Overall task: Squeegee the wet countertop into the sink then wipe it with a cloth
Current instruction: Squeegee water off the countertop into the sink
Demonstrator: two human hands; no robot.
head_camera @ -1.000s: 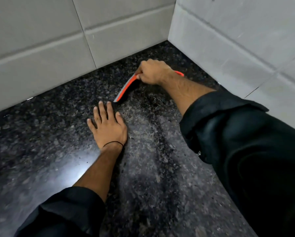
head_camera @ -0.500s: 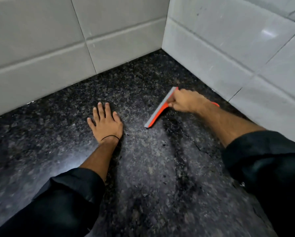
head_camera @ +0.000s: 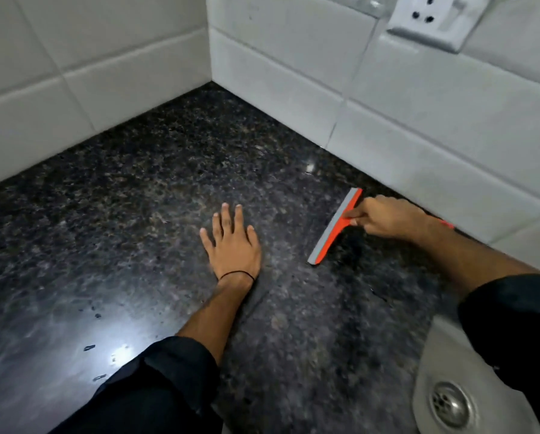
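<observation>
Squeegee [head_camera: 336,226] dragged nearer the sink [head_camera: 431,368]; handle hidden by right hand [head_camera: 384,216].

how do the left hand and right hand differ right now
The left hand lies flat, palm down, fingers spread on the countertop; the right hand is closed around the handle of the orange squeegee. The left hand holds nothing and wears a thin black band at the wrist; the right hand's wrist looks bare. Both arms have dark sleeves.
</observation>
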